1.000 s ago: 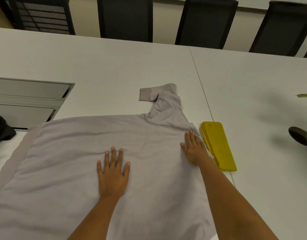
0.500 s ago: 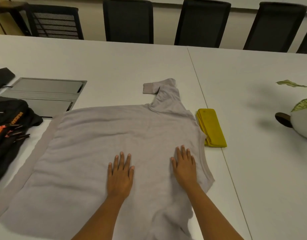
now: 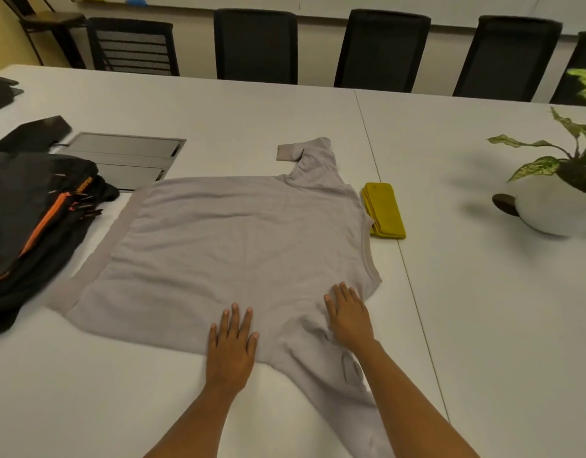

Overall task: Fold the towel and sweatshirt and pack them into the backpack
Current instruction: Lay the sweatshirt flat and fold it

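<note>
A pale grey sweatshirt (image 3: 232, 246) lies spread flat on the white table (image 3: 483, 292), its hem to the left and neck to the right. One sleeve points away, its cuff folded over; the other trails toward me under my right forearm. My left hand (image 3: 232, 345) presses flat on the near edge of the body. My right hand (image 3: 349, 315) lies flat near the shoulder and collar. A folded yellow towel (image 3: 385, 209) sits just right of the sweatshirt. The black backpack (image 3: 31, 223) with an orange zipper lies at the left.
A grey cable hatch (image 3: 126, 157) is set into the table behind the backpack. A potted plant in a white pot (image 3: 555, 206) stands at the right. Black chairs (image 3: 257, 44) line the far side. A seam runs through the table beside the towel.
Both hands slid toward me across the sweatshirt, smoothing it. My view lifted and pulled back, bringing the backpack and plant into sight.
</note>
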`<state>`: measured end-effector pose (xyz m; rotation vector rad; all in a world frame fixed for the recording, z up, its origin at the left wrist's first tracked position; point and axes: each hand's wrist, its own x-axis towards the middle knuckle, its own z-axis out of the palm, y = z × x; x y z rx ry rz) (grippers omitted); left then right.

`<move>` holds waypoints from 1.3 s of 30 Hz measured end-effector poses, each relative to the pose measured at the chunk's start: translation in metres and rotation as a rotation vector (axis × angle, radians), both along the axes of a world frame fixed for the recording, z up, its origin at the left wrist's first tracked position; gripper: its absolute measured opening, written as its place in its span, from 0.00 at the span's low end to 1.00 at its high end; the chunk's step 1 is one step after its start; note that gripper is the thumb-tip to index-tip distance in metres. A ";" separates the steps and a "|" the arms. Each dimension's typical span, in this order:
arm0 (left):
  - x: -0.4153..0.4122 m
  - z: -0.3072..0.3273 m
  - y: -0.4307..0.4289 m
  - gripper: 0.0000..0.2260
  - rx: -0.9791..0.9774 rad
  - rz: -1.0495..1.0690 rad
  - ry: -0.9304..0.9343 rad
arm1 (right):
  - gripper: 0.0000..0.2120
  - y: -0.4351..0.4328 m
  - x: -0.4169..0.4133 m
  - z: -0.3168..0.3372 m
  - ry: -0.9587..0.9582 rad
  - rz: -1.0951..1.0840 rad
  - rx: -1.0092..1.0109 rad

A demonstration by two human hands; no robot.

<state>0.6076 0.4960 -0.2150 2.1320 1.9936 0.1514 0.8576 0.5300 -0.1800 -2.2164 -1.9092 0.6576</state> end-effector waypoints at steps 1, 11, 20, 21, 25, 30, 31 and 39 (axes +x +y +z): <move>0.000 0.000 -0.010 0.25 -0.001 -0.008 -0.003 | 0.38 -0.011 0.001 -0.002 0.059 -0.038 0.003; -0.002 -0.005 -0.057 0.25 -0.106 -0.065 -0.073 | 0.30 -0.095 -0.004 0.012 0.371 -0.112 0.089; -0.011 0.030 -0.068 0.26 -0.253 -0.164 0.094 | 0.27 -0.170 -0.008 0.013 0.034 -0.059 0.125; -0.013 0.033 -0.070 0.25 -0.263 -0.186 0.107 | 0.23 -0.176 -0.009 0.015 0.064 -0.120 0.132; -0.016 0.044 -0.070 0.27 -0.325 -0.248 0.205 | 0.19 -0.181 -0.009 0.027 0.160 -0.263 0.131; 0.011 0.068 -0.068 0.25 -0.401 -0.205 0.052 | 0.16 -0.149 -0.017 0.071 0.453 -0.426 0.269; 0.019 0.075 -0.068 0.24 -0.351 -0.207 -0.034 | 0.15 -0.139 -0.019 0.081 0.506 -0.446 0.308; 0.082 0.147 -0.050 0.20 0.074 -0.091 -0.720 | 0.19 -0.047 -0.029 0.141 1.017 -0.571 0.238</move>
